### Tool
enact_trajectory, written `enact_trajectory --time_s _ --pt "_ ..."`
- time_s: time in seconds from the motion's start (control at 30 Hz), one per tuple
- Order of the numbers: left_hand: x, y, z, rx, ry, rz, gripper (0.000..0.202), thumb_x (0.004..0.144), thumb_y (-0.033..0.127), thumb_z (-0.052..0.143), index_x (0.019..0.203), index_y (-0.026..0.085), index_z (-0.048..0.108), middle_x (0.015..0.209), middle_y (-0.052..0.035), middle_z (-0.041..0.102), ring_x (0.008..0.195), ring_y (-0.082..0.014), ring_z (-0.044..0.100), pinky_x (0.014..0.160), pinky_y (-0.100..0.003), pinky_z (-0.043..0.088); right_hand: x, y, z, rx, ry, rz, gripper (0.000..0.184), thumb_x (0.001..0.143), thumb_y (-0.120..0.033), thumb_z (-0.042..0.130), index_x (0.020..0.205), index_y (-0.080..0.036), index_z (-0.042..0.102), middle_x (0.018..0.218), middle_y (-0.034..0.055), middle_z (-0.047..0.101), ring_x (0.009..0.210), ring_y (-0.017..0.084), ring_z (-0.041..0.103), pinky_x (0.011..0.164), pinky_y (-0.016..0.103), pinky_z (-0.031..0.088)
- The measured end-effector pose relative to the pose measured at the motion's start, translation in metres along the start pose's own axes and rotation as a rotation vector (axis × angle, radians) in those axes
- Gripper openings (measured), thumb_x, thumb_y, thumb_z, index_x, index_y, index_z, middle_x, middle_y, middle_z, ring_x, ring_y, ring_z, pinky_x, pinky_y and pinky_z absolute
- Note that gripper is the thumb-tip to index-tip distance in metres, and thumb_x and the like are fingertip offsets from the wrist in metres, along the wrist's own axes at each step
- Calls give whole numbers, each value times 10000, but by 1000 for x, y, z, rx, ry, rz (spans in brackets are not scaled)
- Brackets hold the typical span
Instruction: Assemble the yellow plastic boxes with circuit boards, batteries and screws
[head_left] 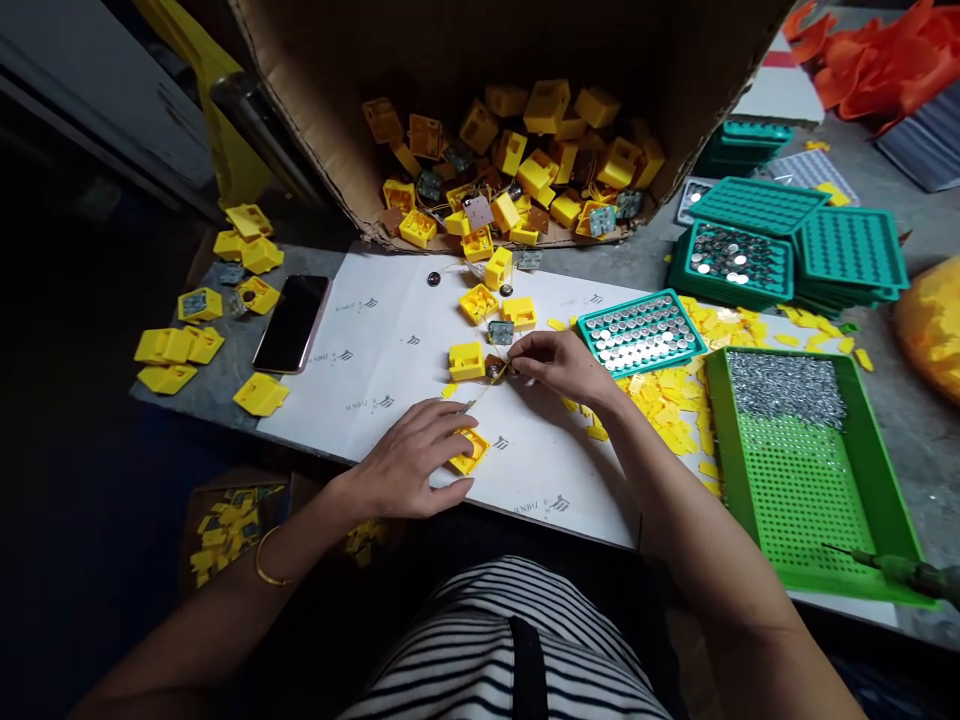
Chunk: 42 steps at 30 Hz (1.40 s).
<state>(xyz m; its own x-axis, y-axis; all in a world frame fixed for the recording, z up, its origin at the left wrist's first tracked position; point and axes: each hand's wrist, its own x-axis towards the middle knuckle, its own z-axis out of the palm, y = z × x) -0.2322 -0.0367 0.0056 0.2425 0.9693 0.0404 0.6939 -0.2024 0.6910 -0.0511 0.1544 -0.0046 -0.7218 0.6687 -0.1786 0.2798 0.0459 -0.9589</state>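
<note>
My left hand [412, 455] has its fingers and thumb around a small yellow plastic case [471, 455], open side up, near the table's front edge. My right hand [559, 365] pinches thin wires beside a small round dark part [493, 368]; its fingertips partly hide what they grip. The wires run down towards the held case. Just beyond lie a small green circuit board [501, 332] and another yellow case [466, 361]. To the right of my right hand stands a teal tray [582, 328] with rows of silver button cells.
A cardboard box [300, 120] full of yellow cases opens towards me. A phone [292, 323] lies left. At right are flat yellow pieces [664, 410], a green basket [892, 480] of screws, a screwdriver [900, 570] and stacked teal trays [855, 250].
</note>
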Motion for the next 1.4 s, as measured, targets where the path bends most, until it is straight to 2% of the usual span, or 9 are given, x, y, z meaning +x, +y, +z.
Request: enact_trajectory --time_s 0.17,0.27,0.37,0.47,0.6,0.77,1.03,1.13,1.4 --pt "23 -16 -5 72 343 -141 289 831 243 569 1114 232 625 1370 -120 550 1289 -282 479 1088 -463 370 2 -7 4 -127 -2 -66 166 802 -240 608 904 -127 675 777 35 679 637 115 591 587 235 485" --pt "49 -32 -7 112 265 -158 503 800 255 597 1293 193 522 1460 -139 458 1381 -299 367 1124 -470 316 6 -13 9 -129 -35 -184 171 822 -188 559 945 -143 669 949 61 681 817 148 638 740 280 527" --pt "69 -42 -9 56 205 -158 417 784 242 598 1198 193 591 1302 -119 593 1270 -288 482 1094 -457 346 2 -16 15 -291 76 -302 259 831 -131 518 1048 -170 653 1189 91 595 963 167 620 856 316 514" --pt "77 -42 -16 -202 264 -297 297 773 257 610 1061 200 649 1117 -75 671 1079 -239 595 985 -396 436 -10 -15 23 -500 281 -294 230 893 -185 488 1068 -182 637 1211 107 550 909 173 609 800 316 503" --pt "79 -34 -34 -764 218 -561 316 752 339 662 1031 189 657 982 -47 687 863 -173 646 721 -273 492 -25 -10 36 -671 165 -216 179 906 -211 494 1010 -206 640 1042 66 613 893 191 597 718 291 455" --pt "81 -29 -48 -1073 270 -582 349 702 320 700 1003 148 657 898 -59 671 822 -200 672 608 -256 488 -27 -9 45 -808 168 -130 205 922 -247 476 1078 -226 608 1110 68 610 959 213 576 605 281 382" --pt "67 -42 -56 -461 312 -571 321 725 369 659 992 197 705 668 16 561 582 -105 485 520 -218 377 -18 -12 46 -846 157 -164 384 906 -312 529 1285 -246 517 1289 105 514 1012 235 569 595 286 395" --pt "65 -45 -62 -446 233 -593 333 741 335 611 1035 212 711 601 20 529 556 -117 467 500 -224 361 -6 -12 50 -847 101 -192 364 894 -227 513 1257 -236 535 1266 101 557 1057 244 564 635 296 413" --pt "65 -52 -69 -570 169 -638 347 741 393 632 1027 210 708 972 -64 711 690 -142 617 577 -245 439 7 -5 44 -699 93 -144 268 836 -161 538 1074 -262 612 1057 2 686 887 192 600 652 265 359"
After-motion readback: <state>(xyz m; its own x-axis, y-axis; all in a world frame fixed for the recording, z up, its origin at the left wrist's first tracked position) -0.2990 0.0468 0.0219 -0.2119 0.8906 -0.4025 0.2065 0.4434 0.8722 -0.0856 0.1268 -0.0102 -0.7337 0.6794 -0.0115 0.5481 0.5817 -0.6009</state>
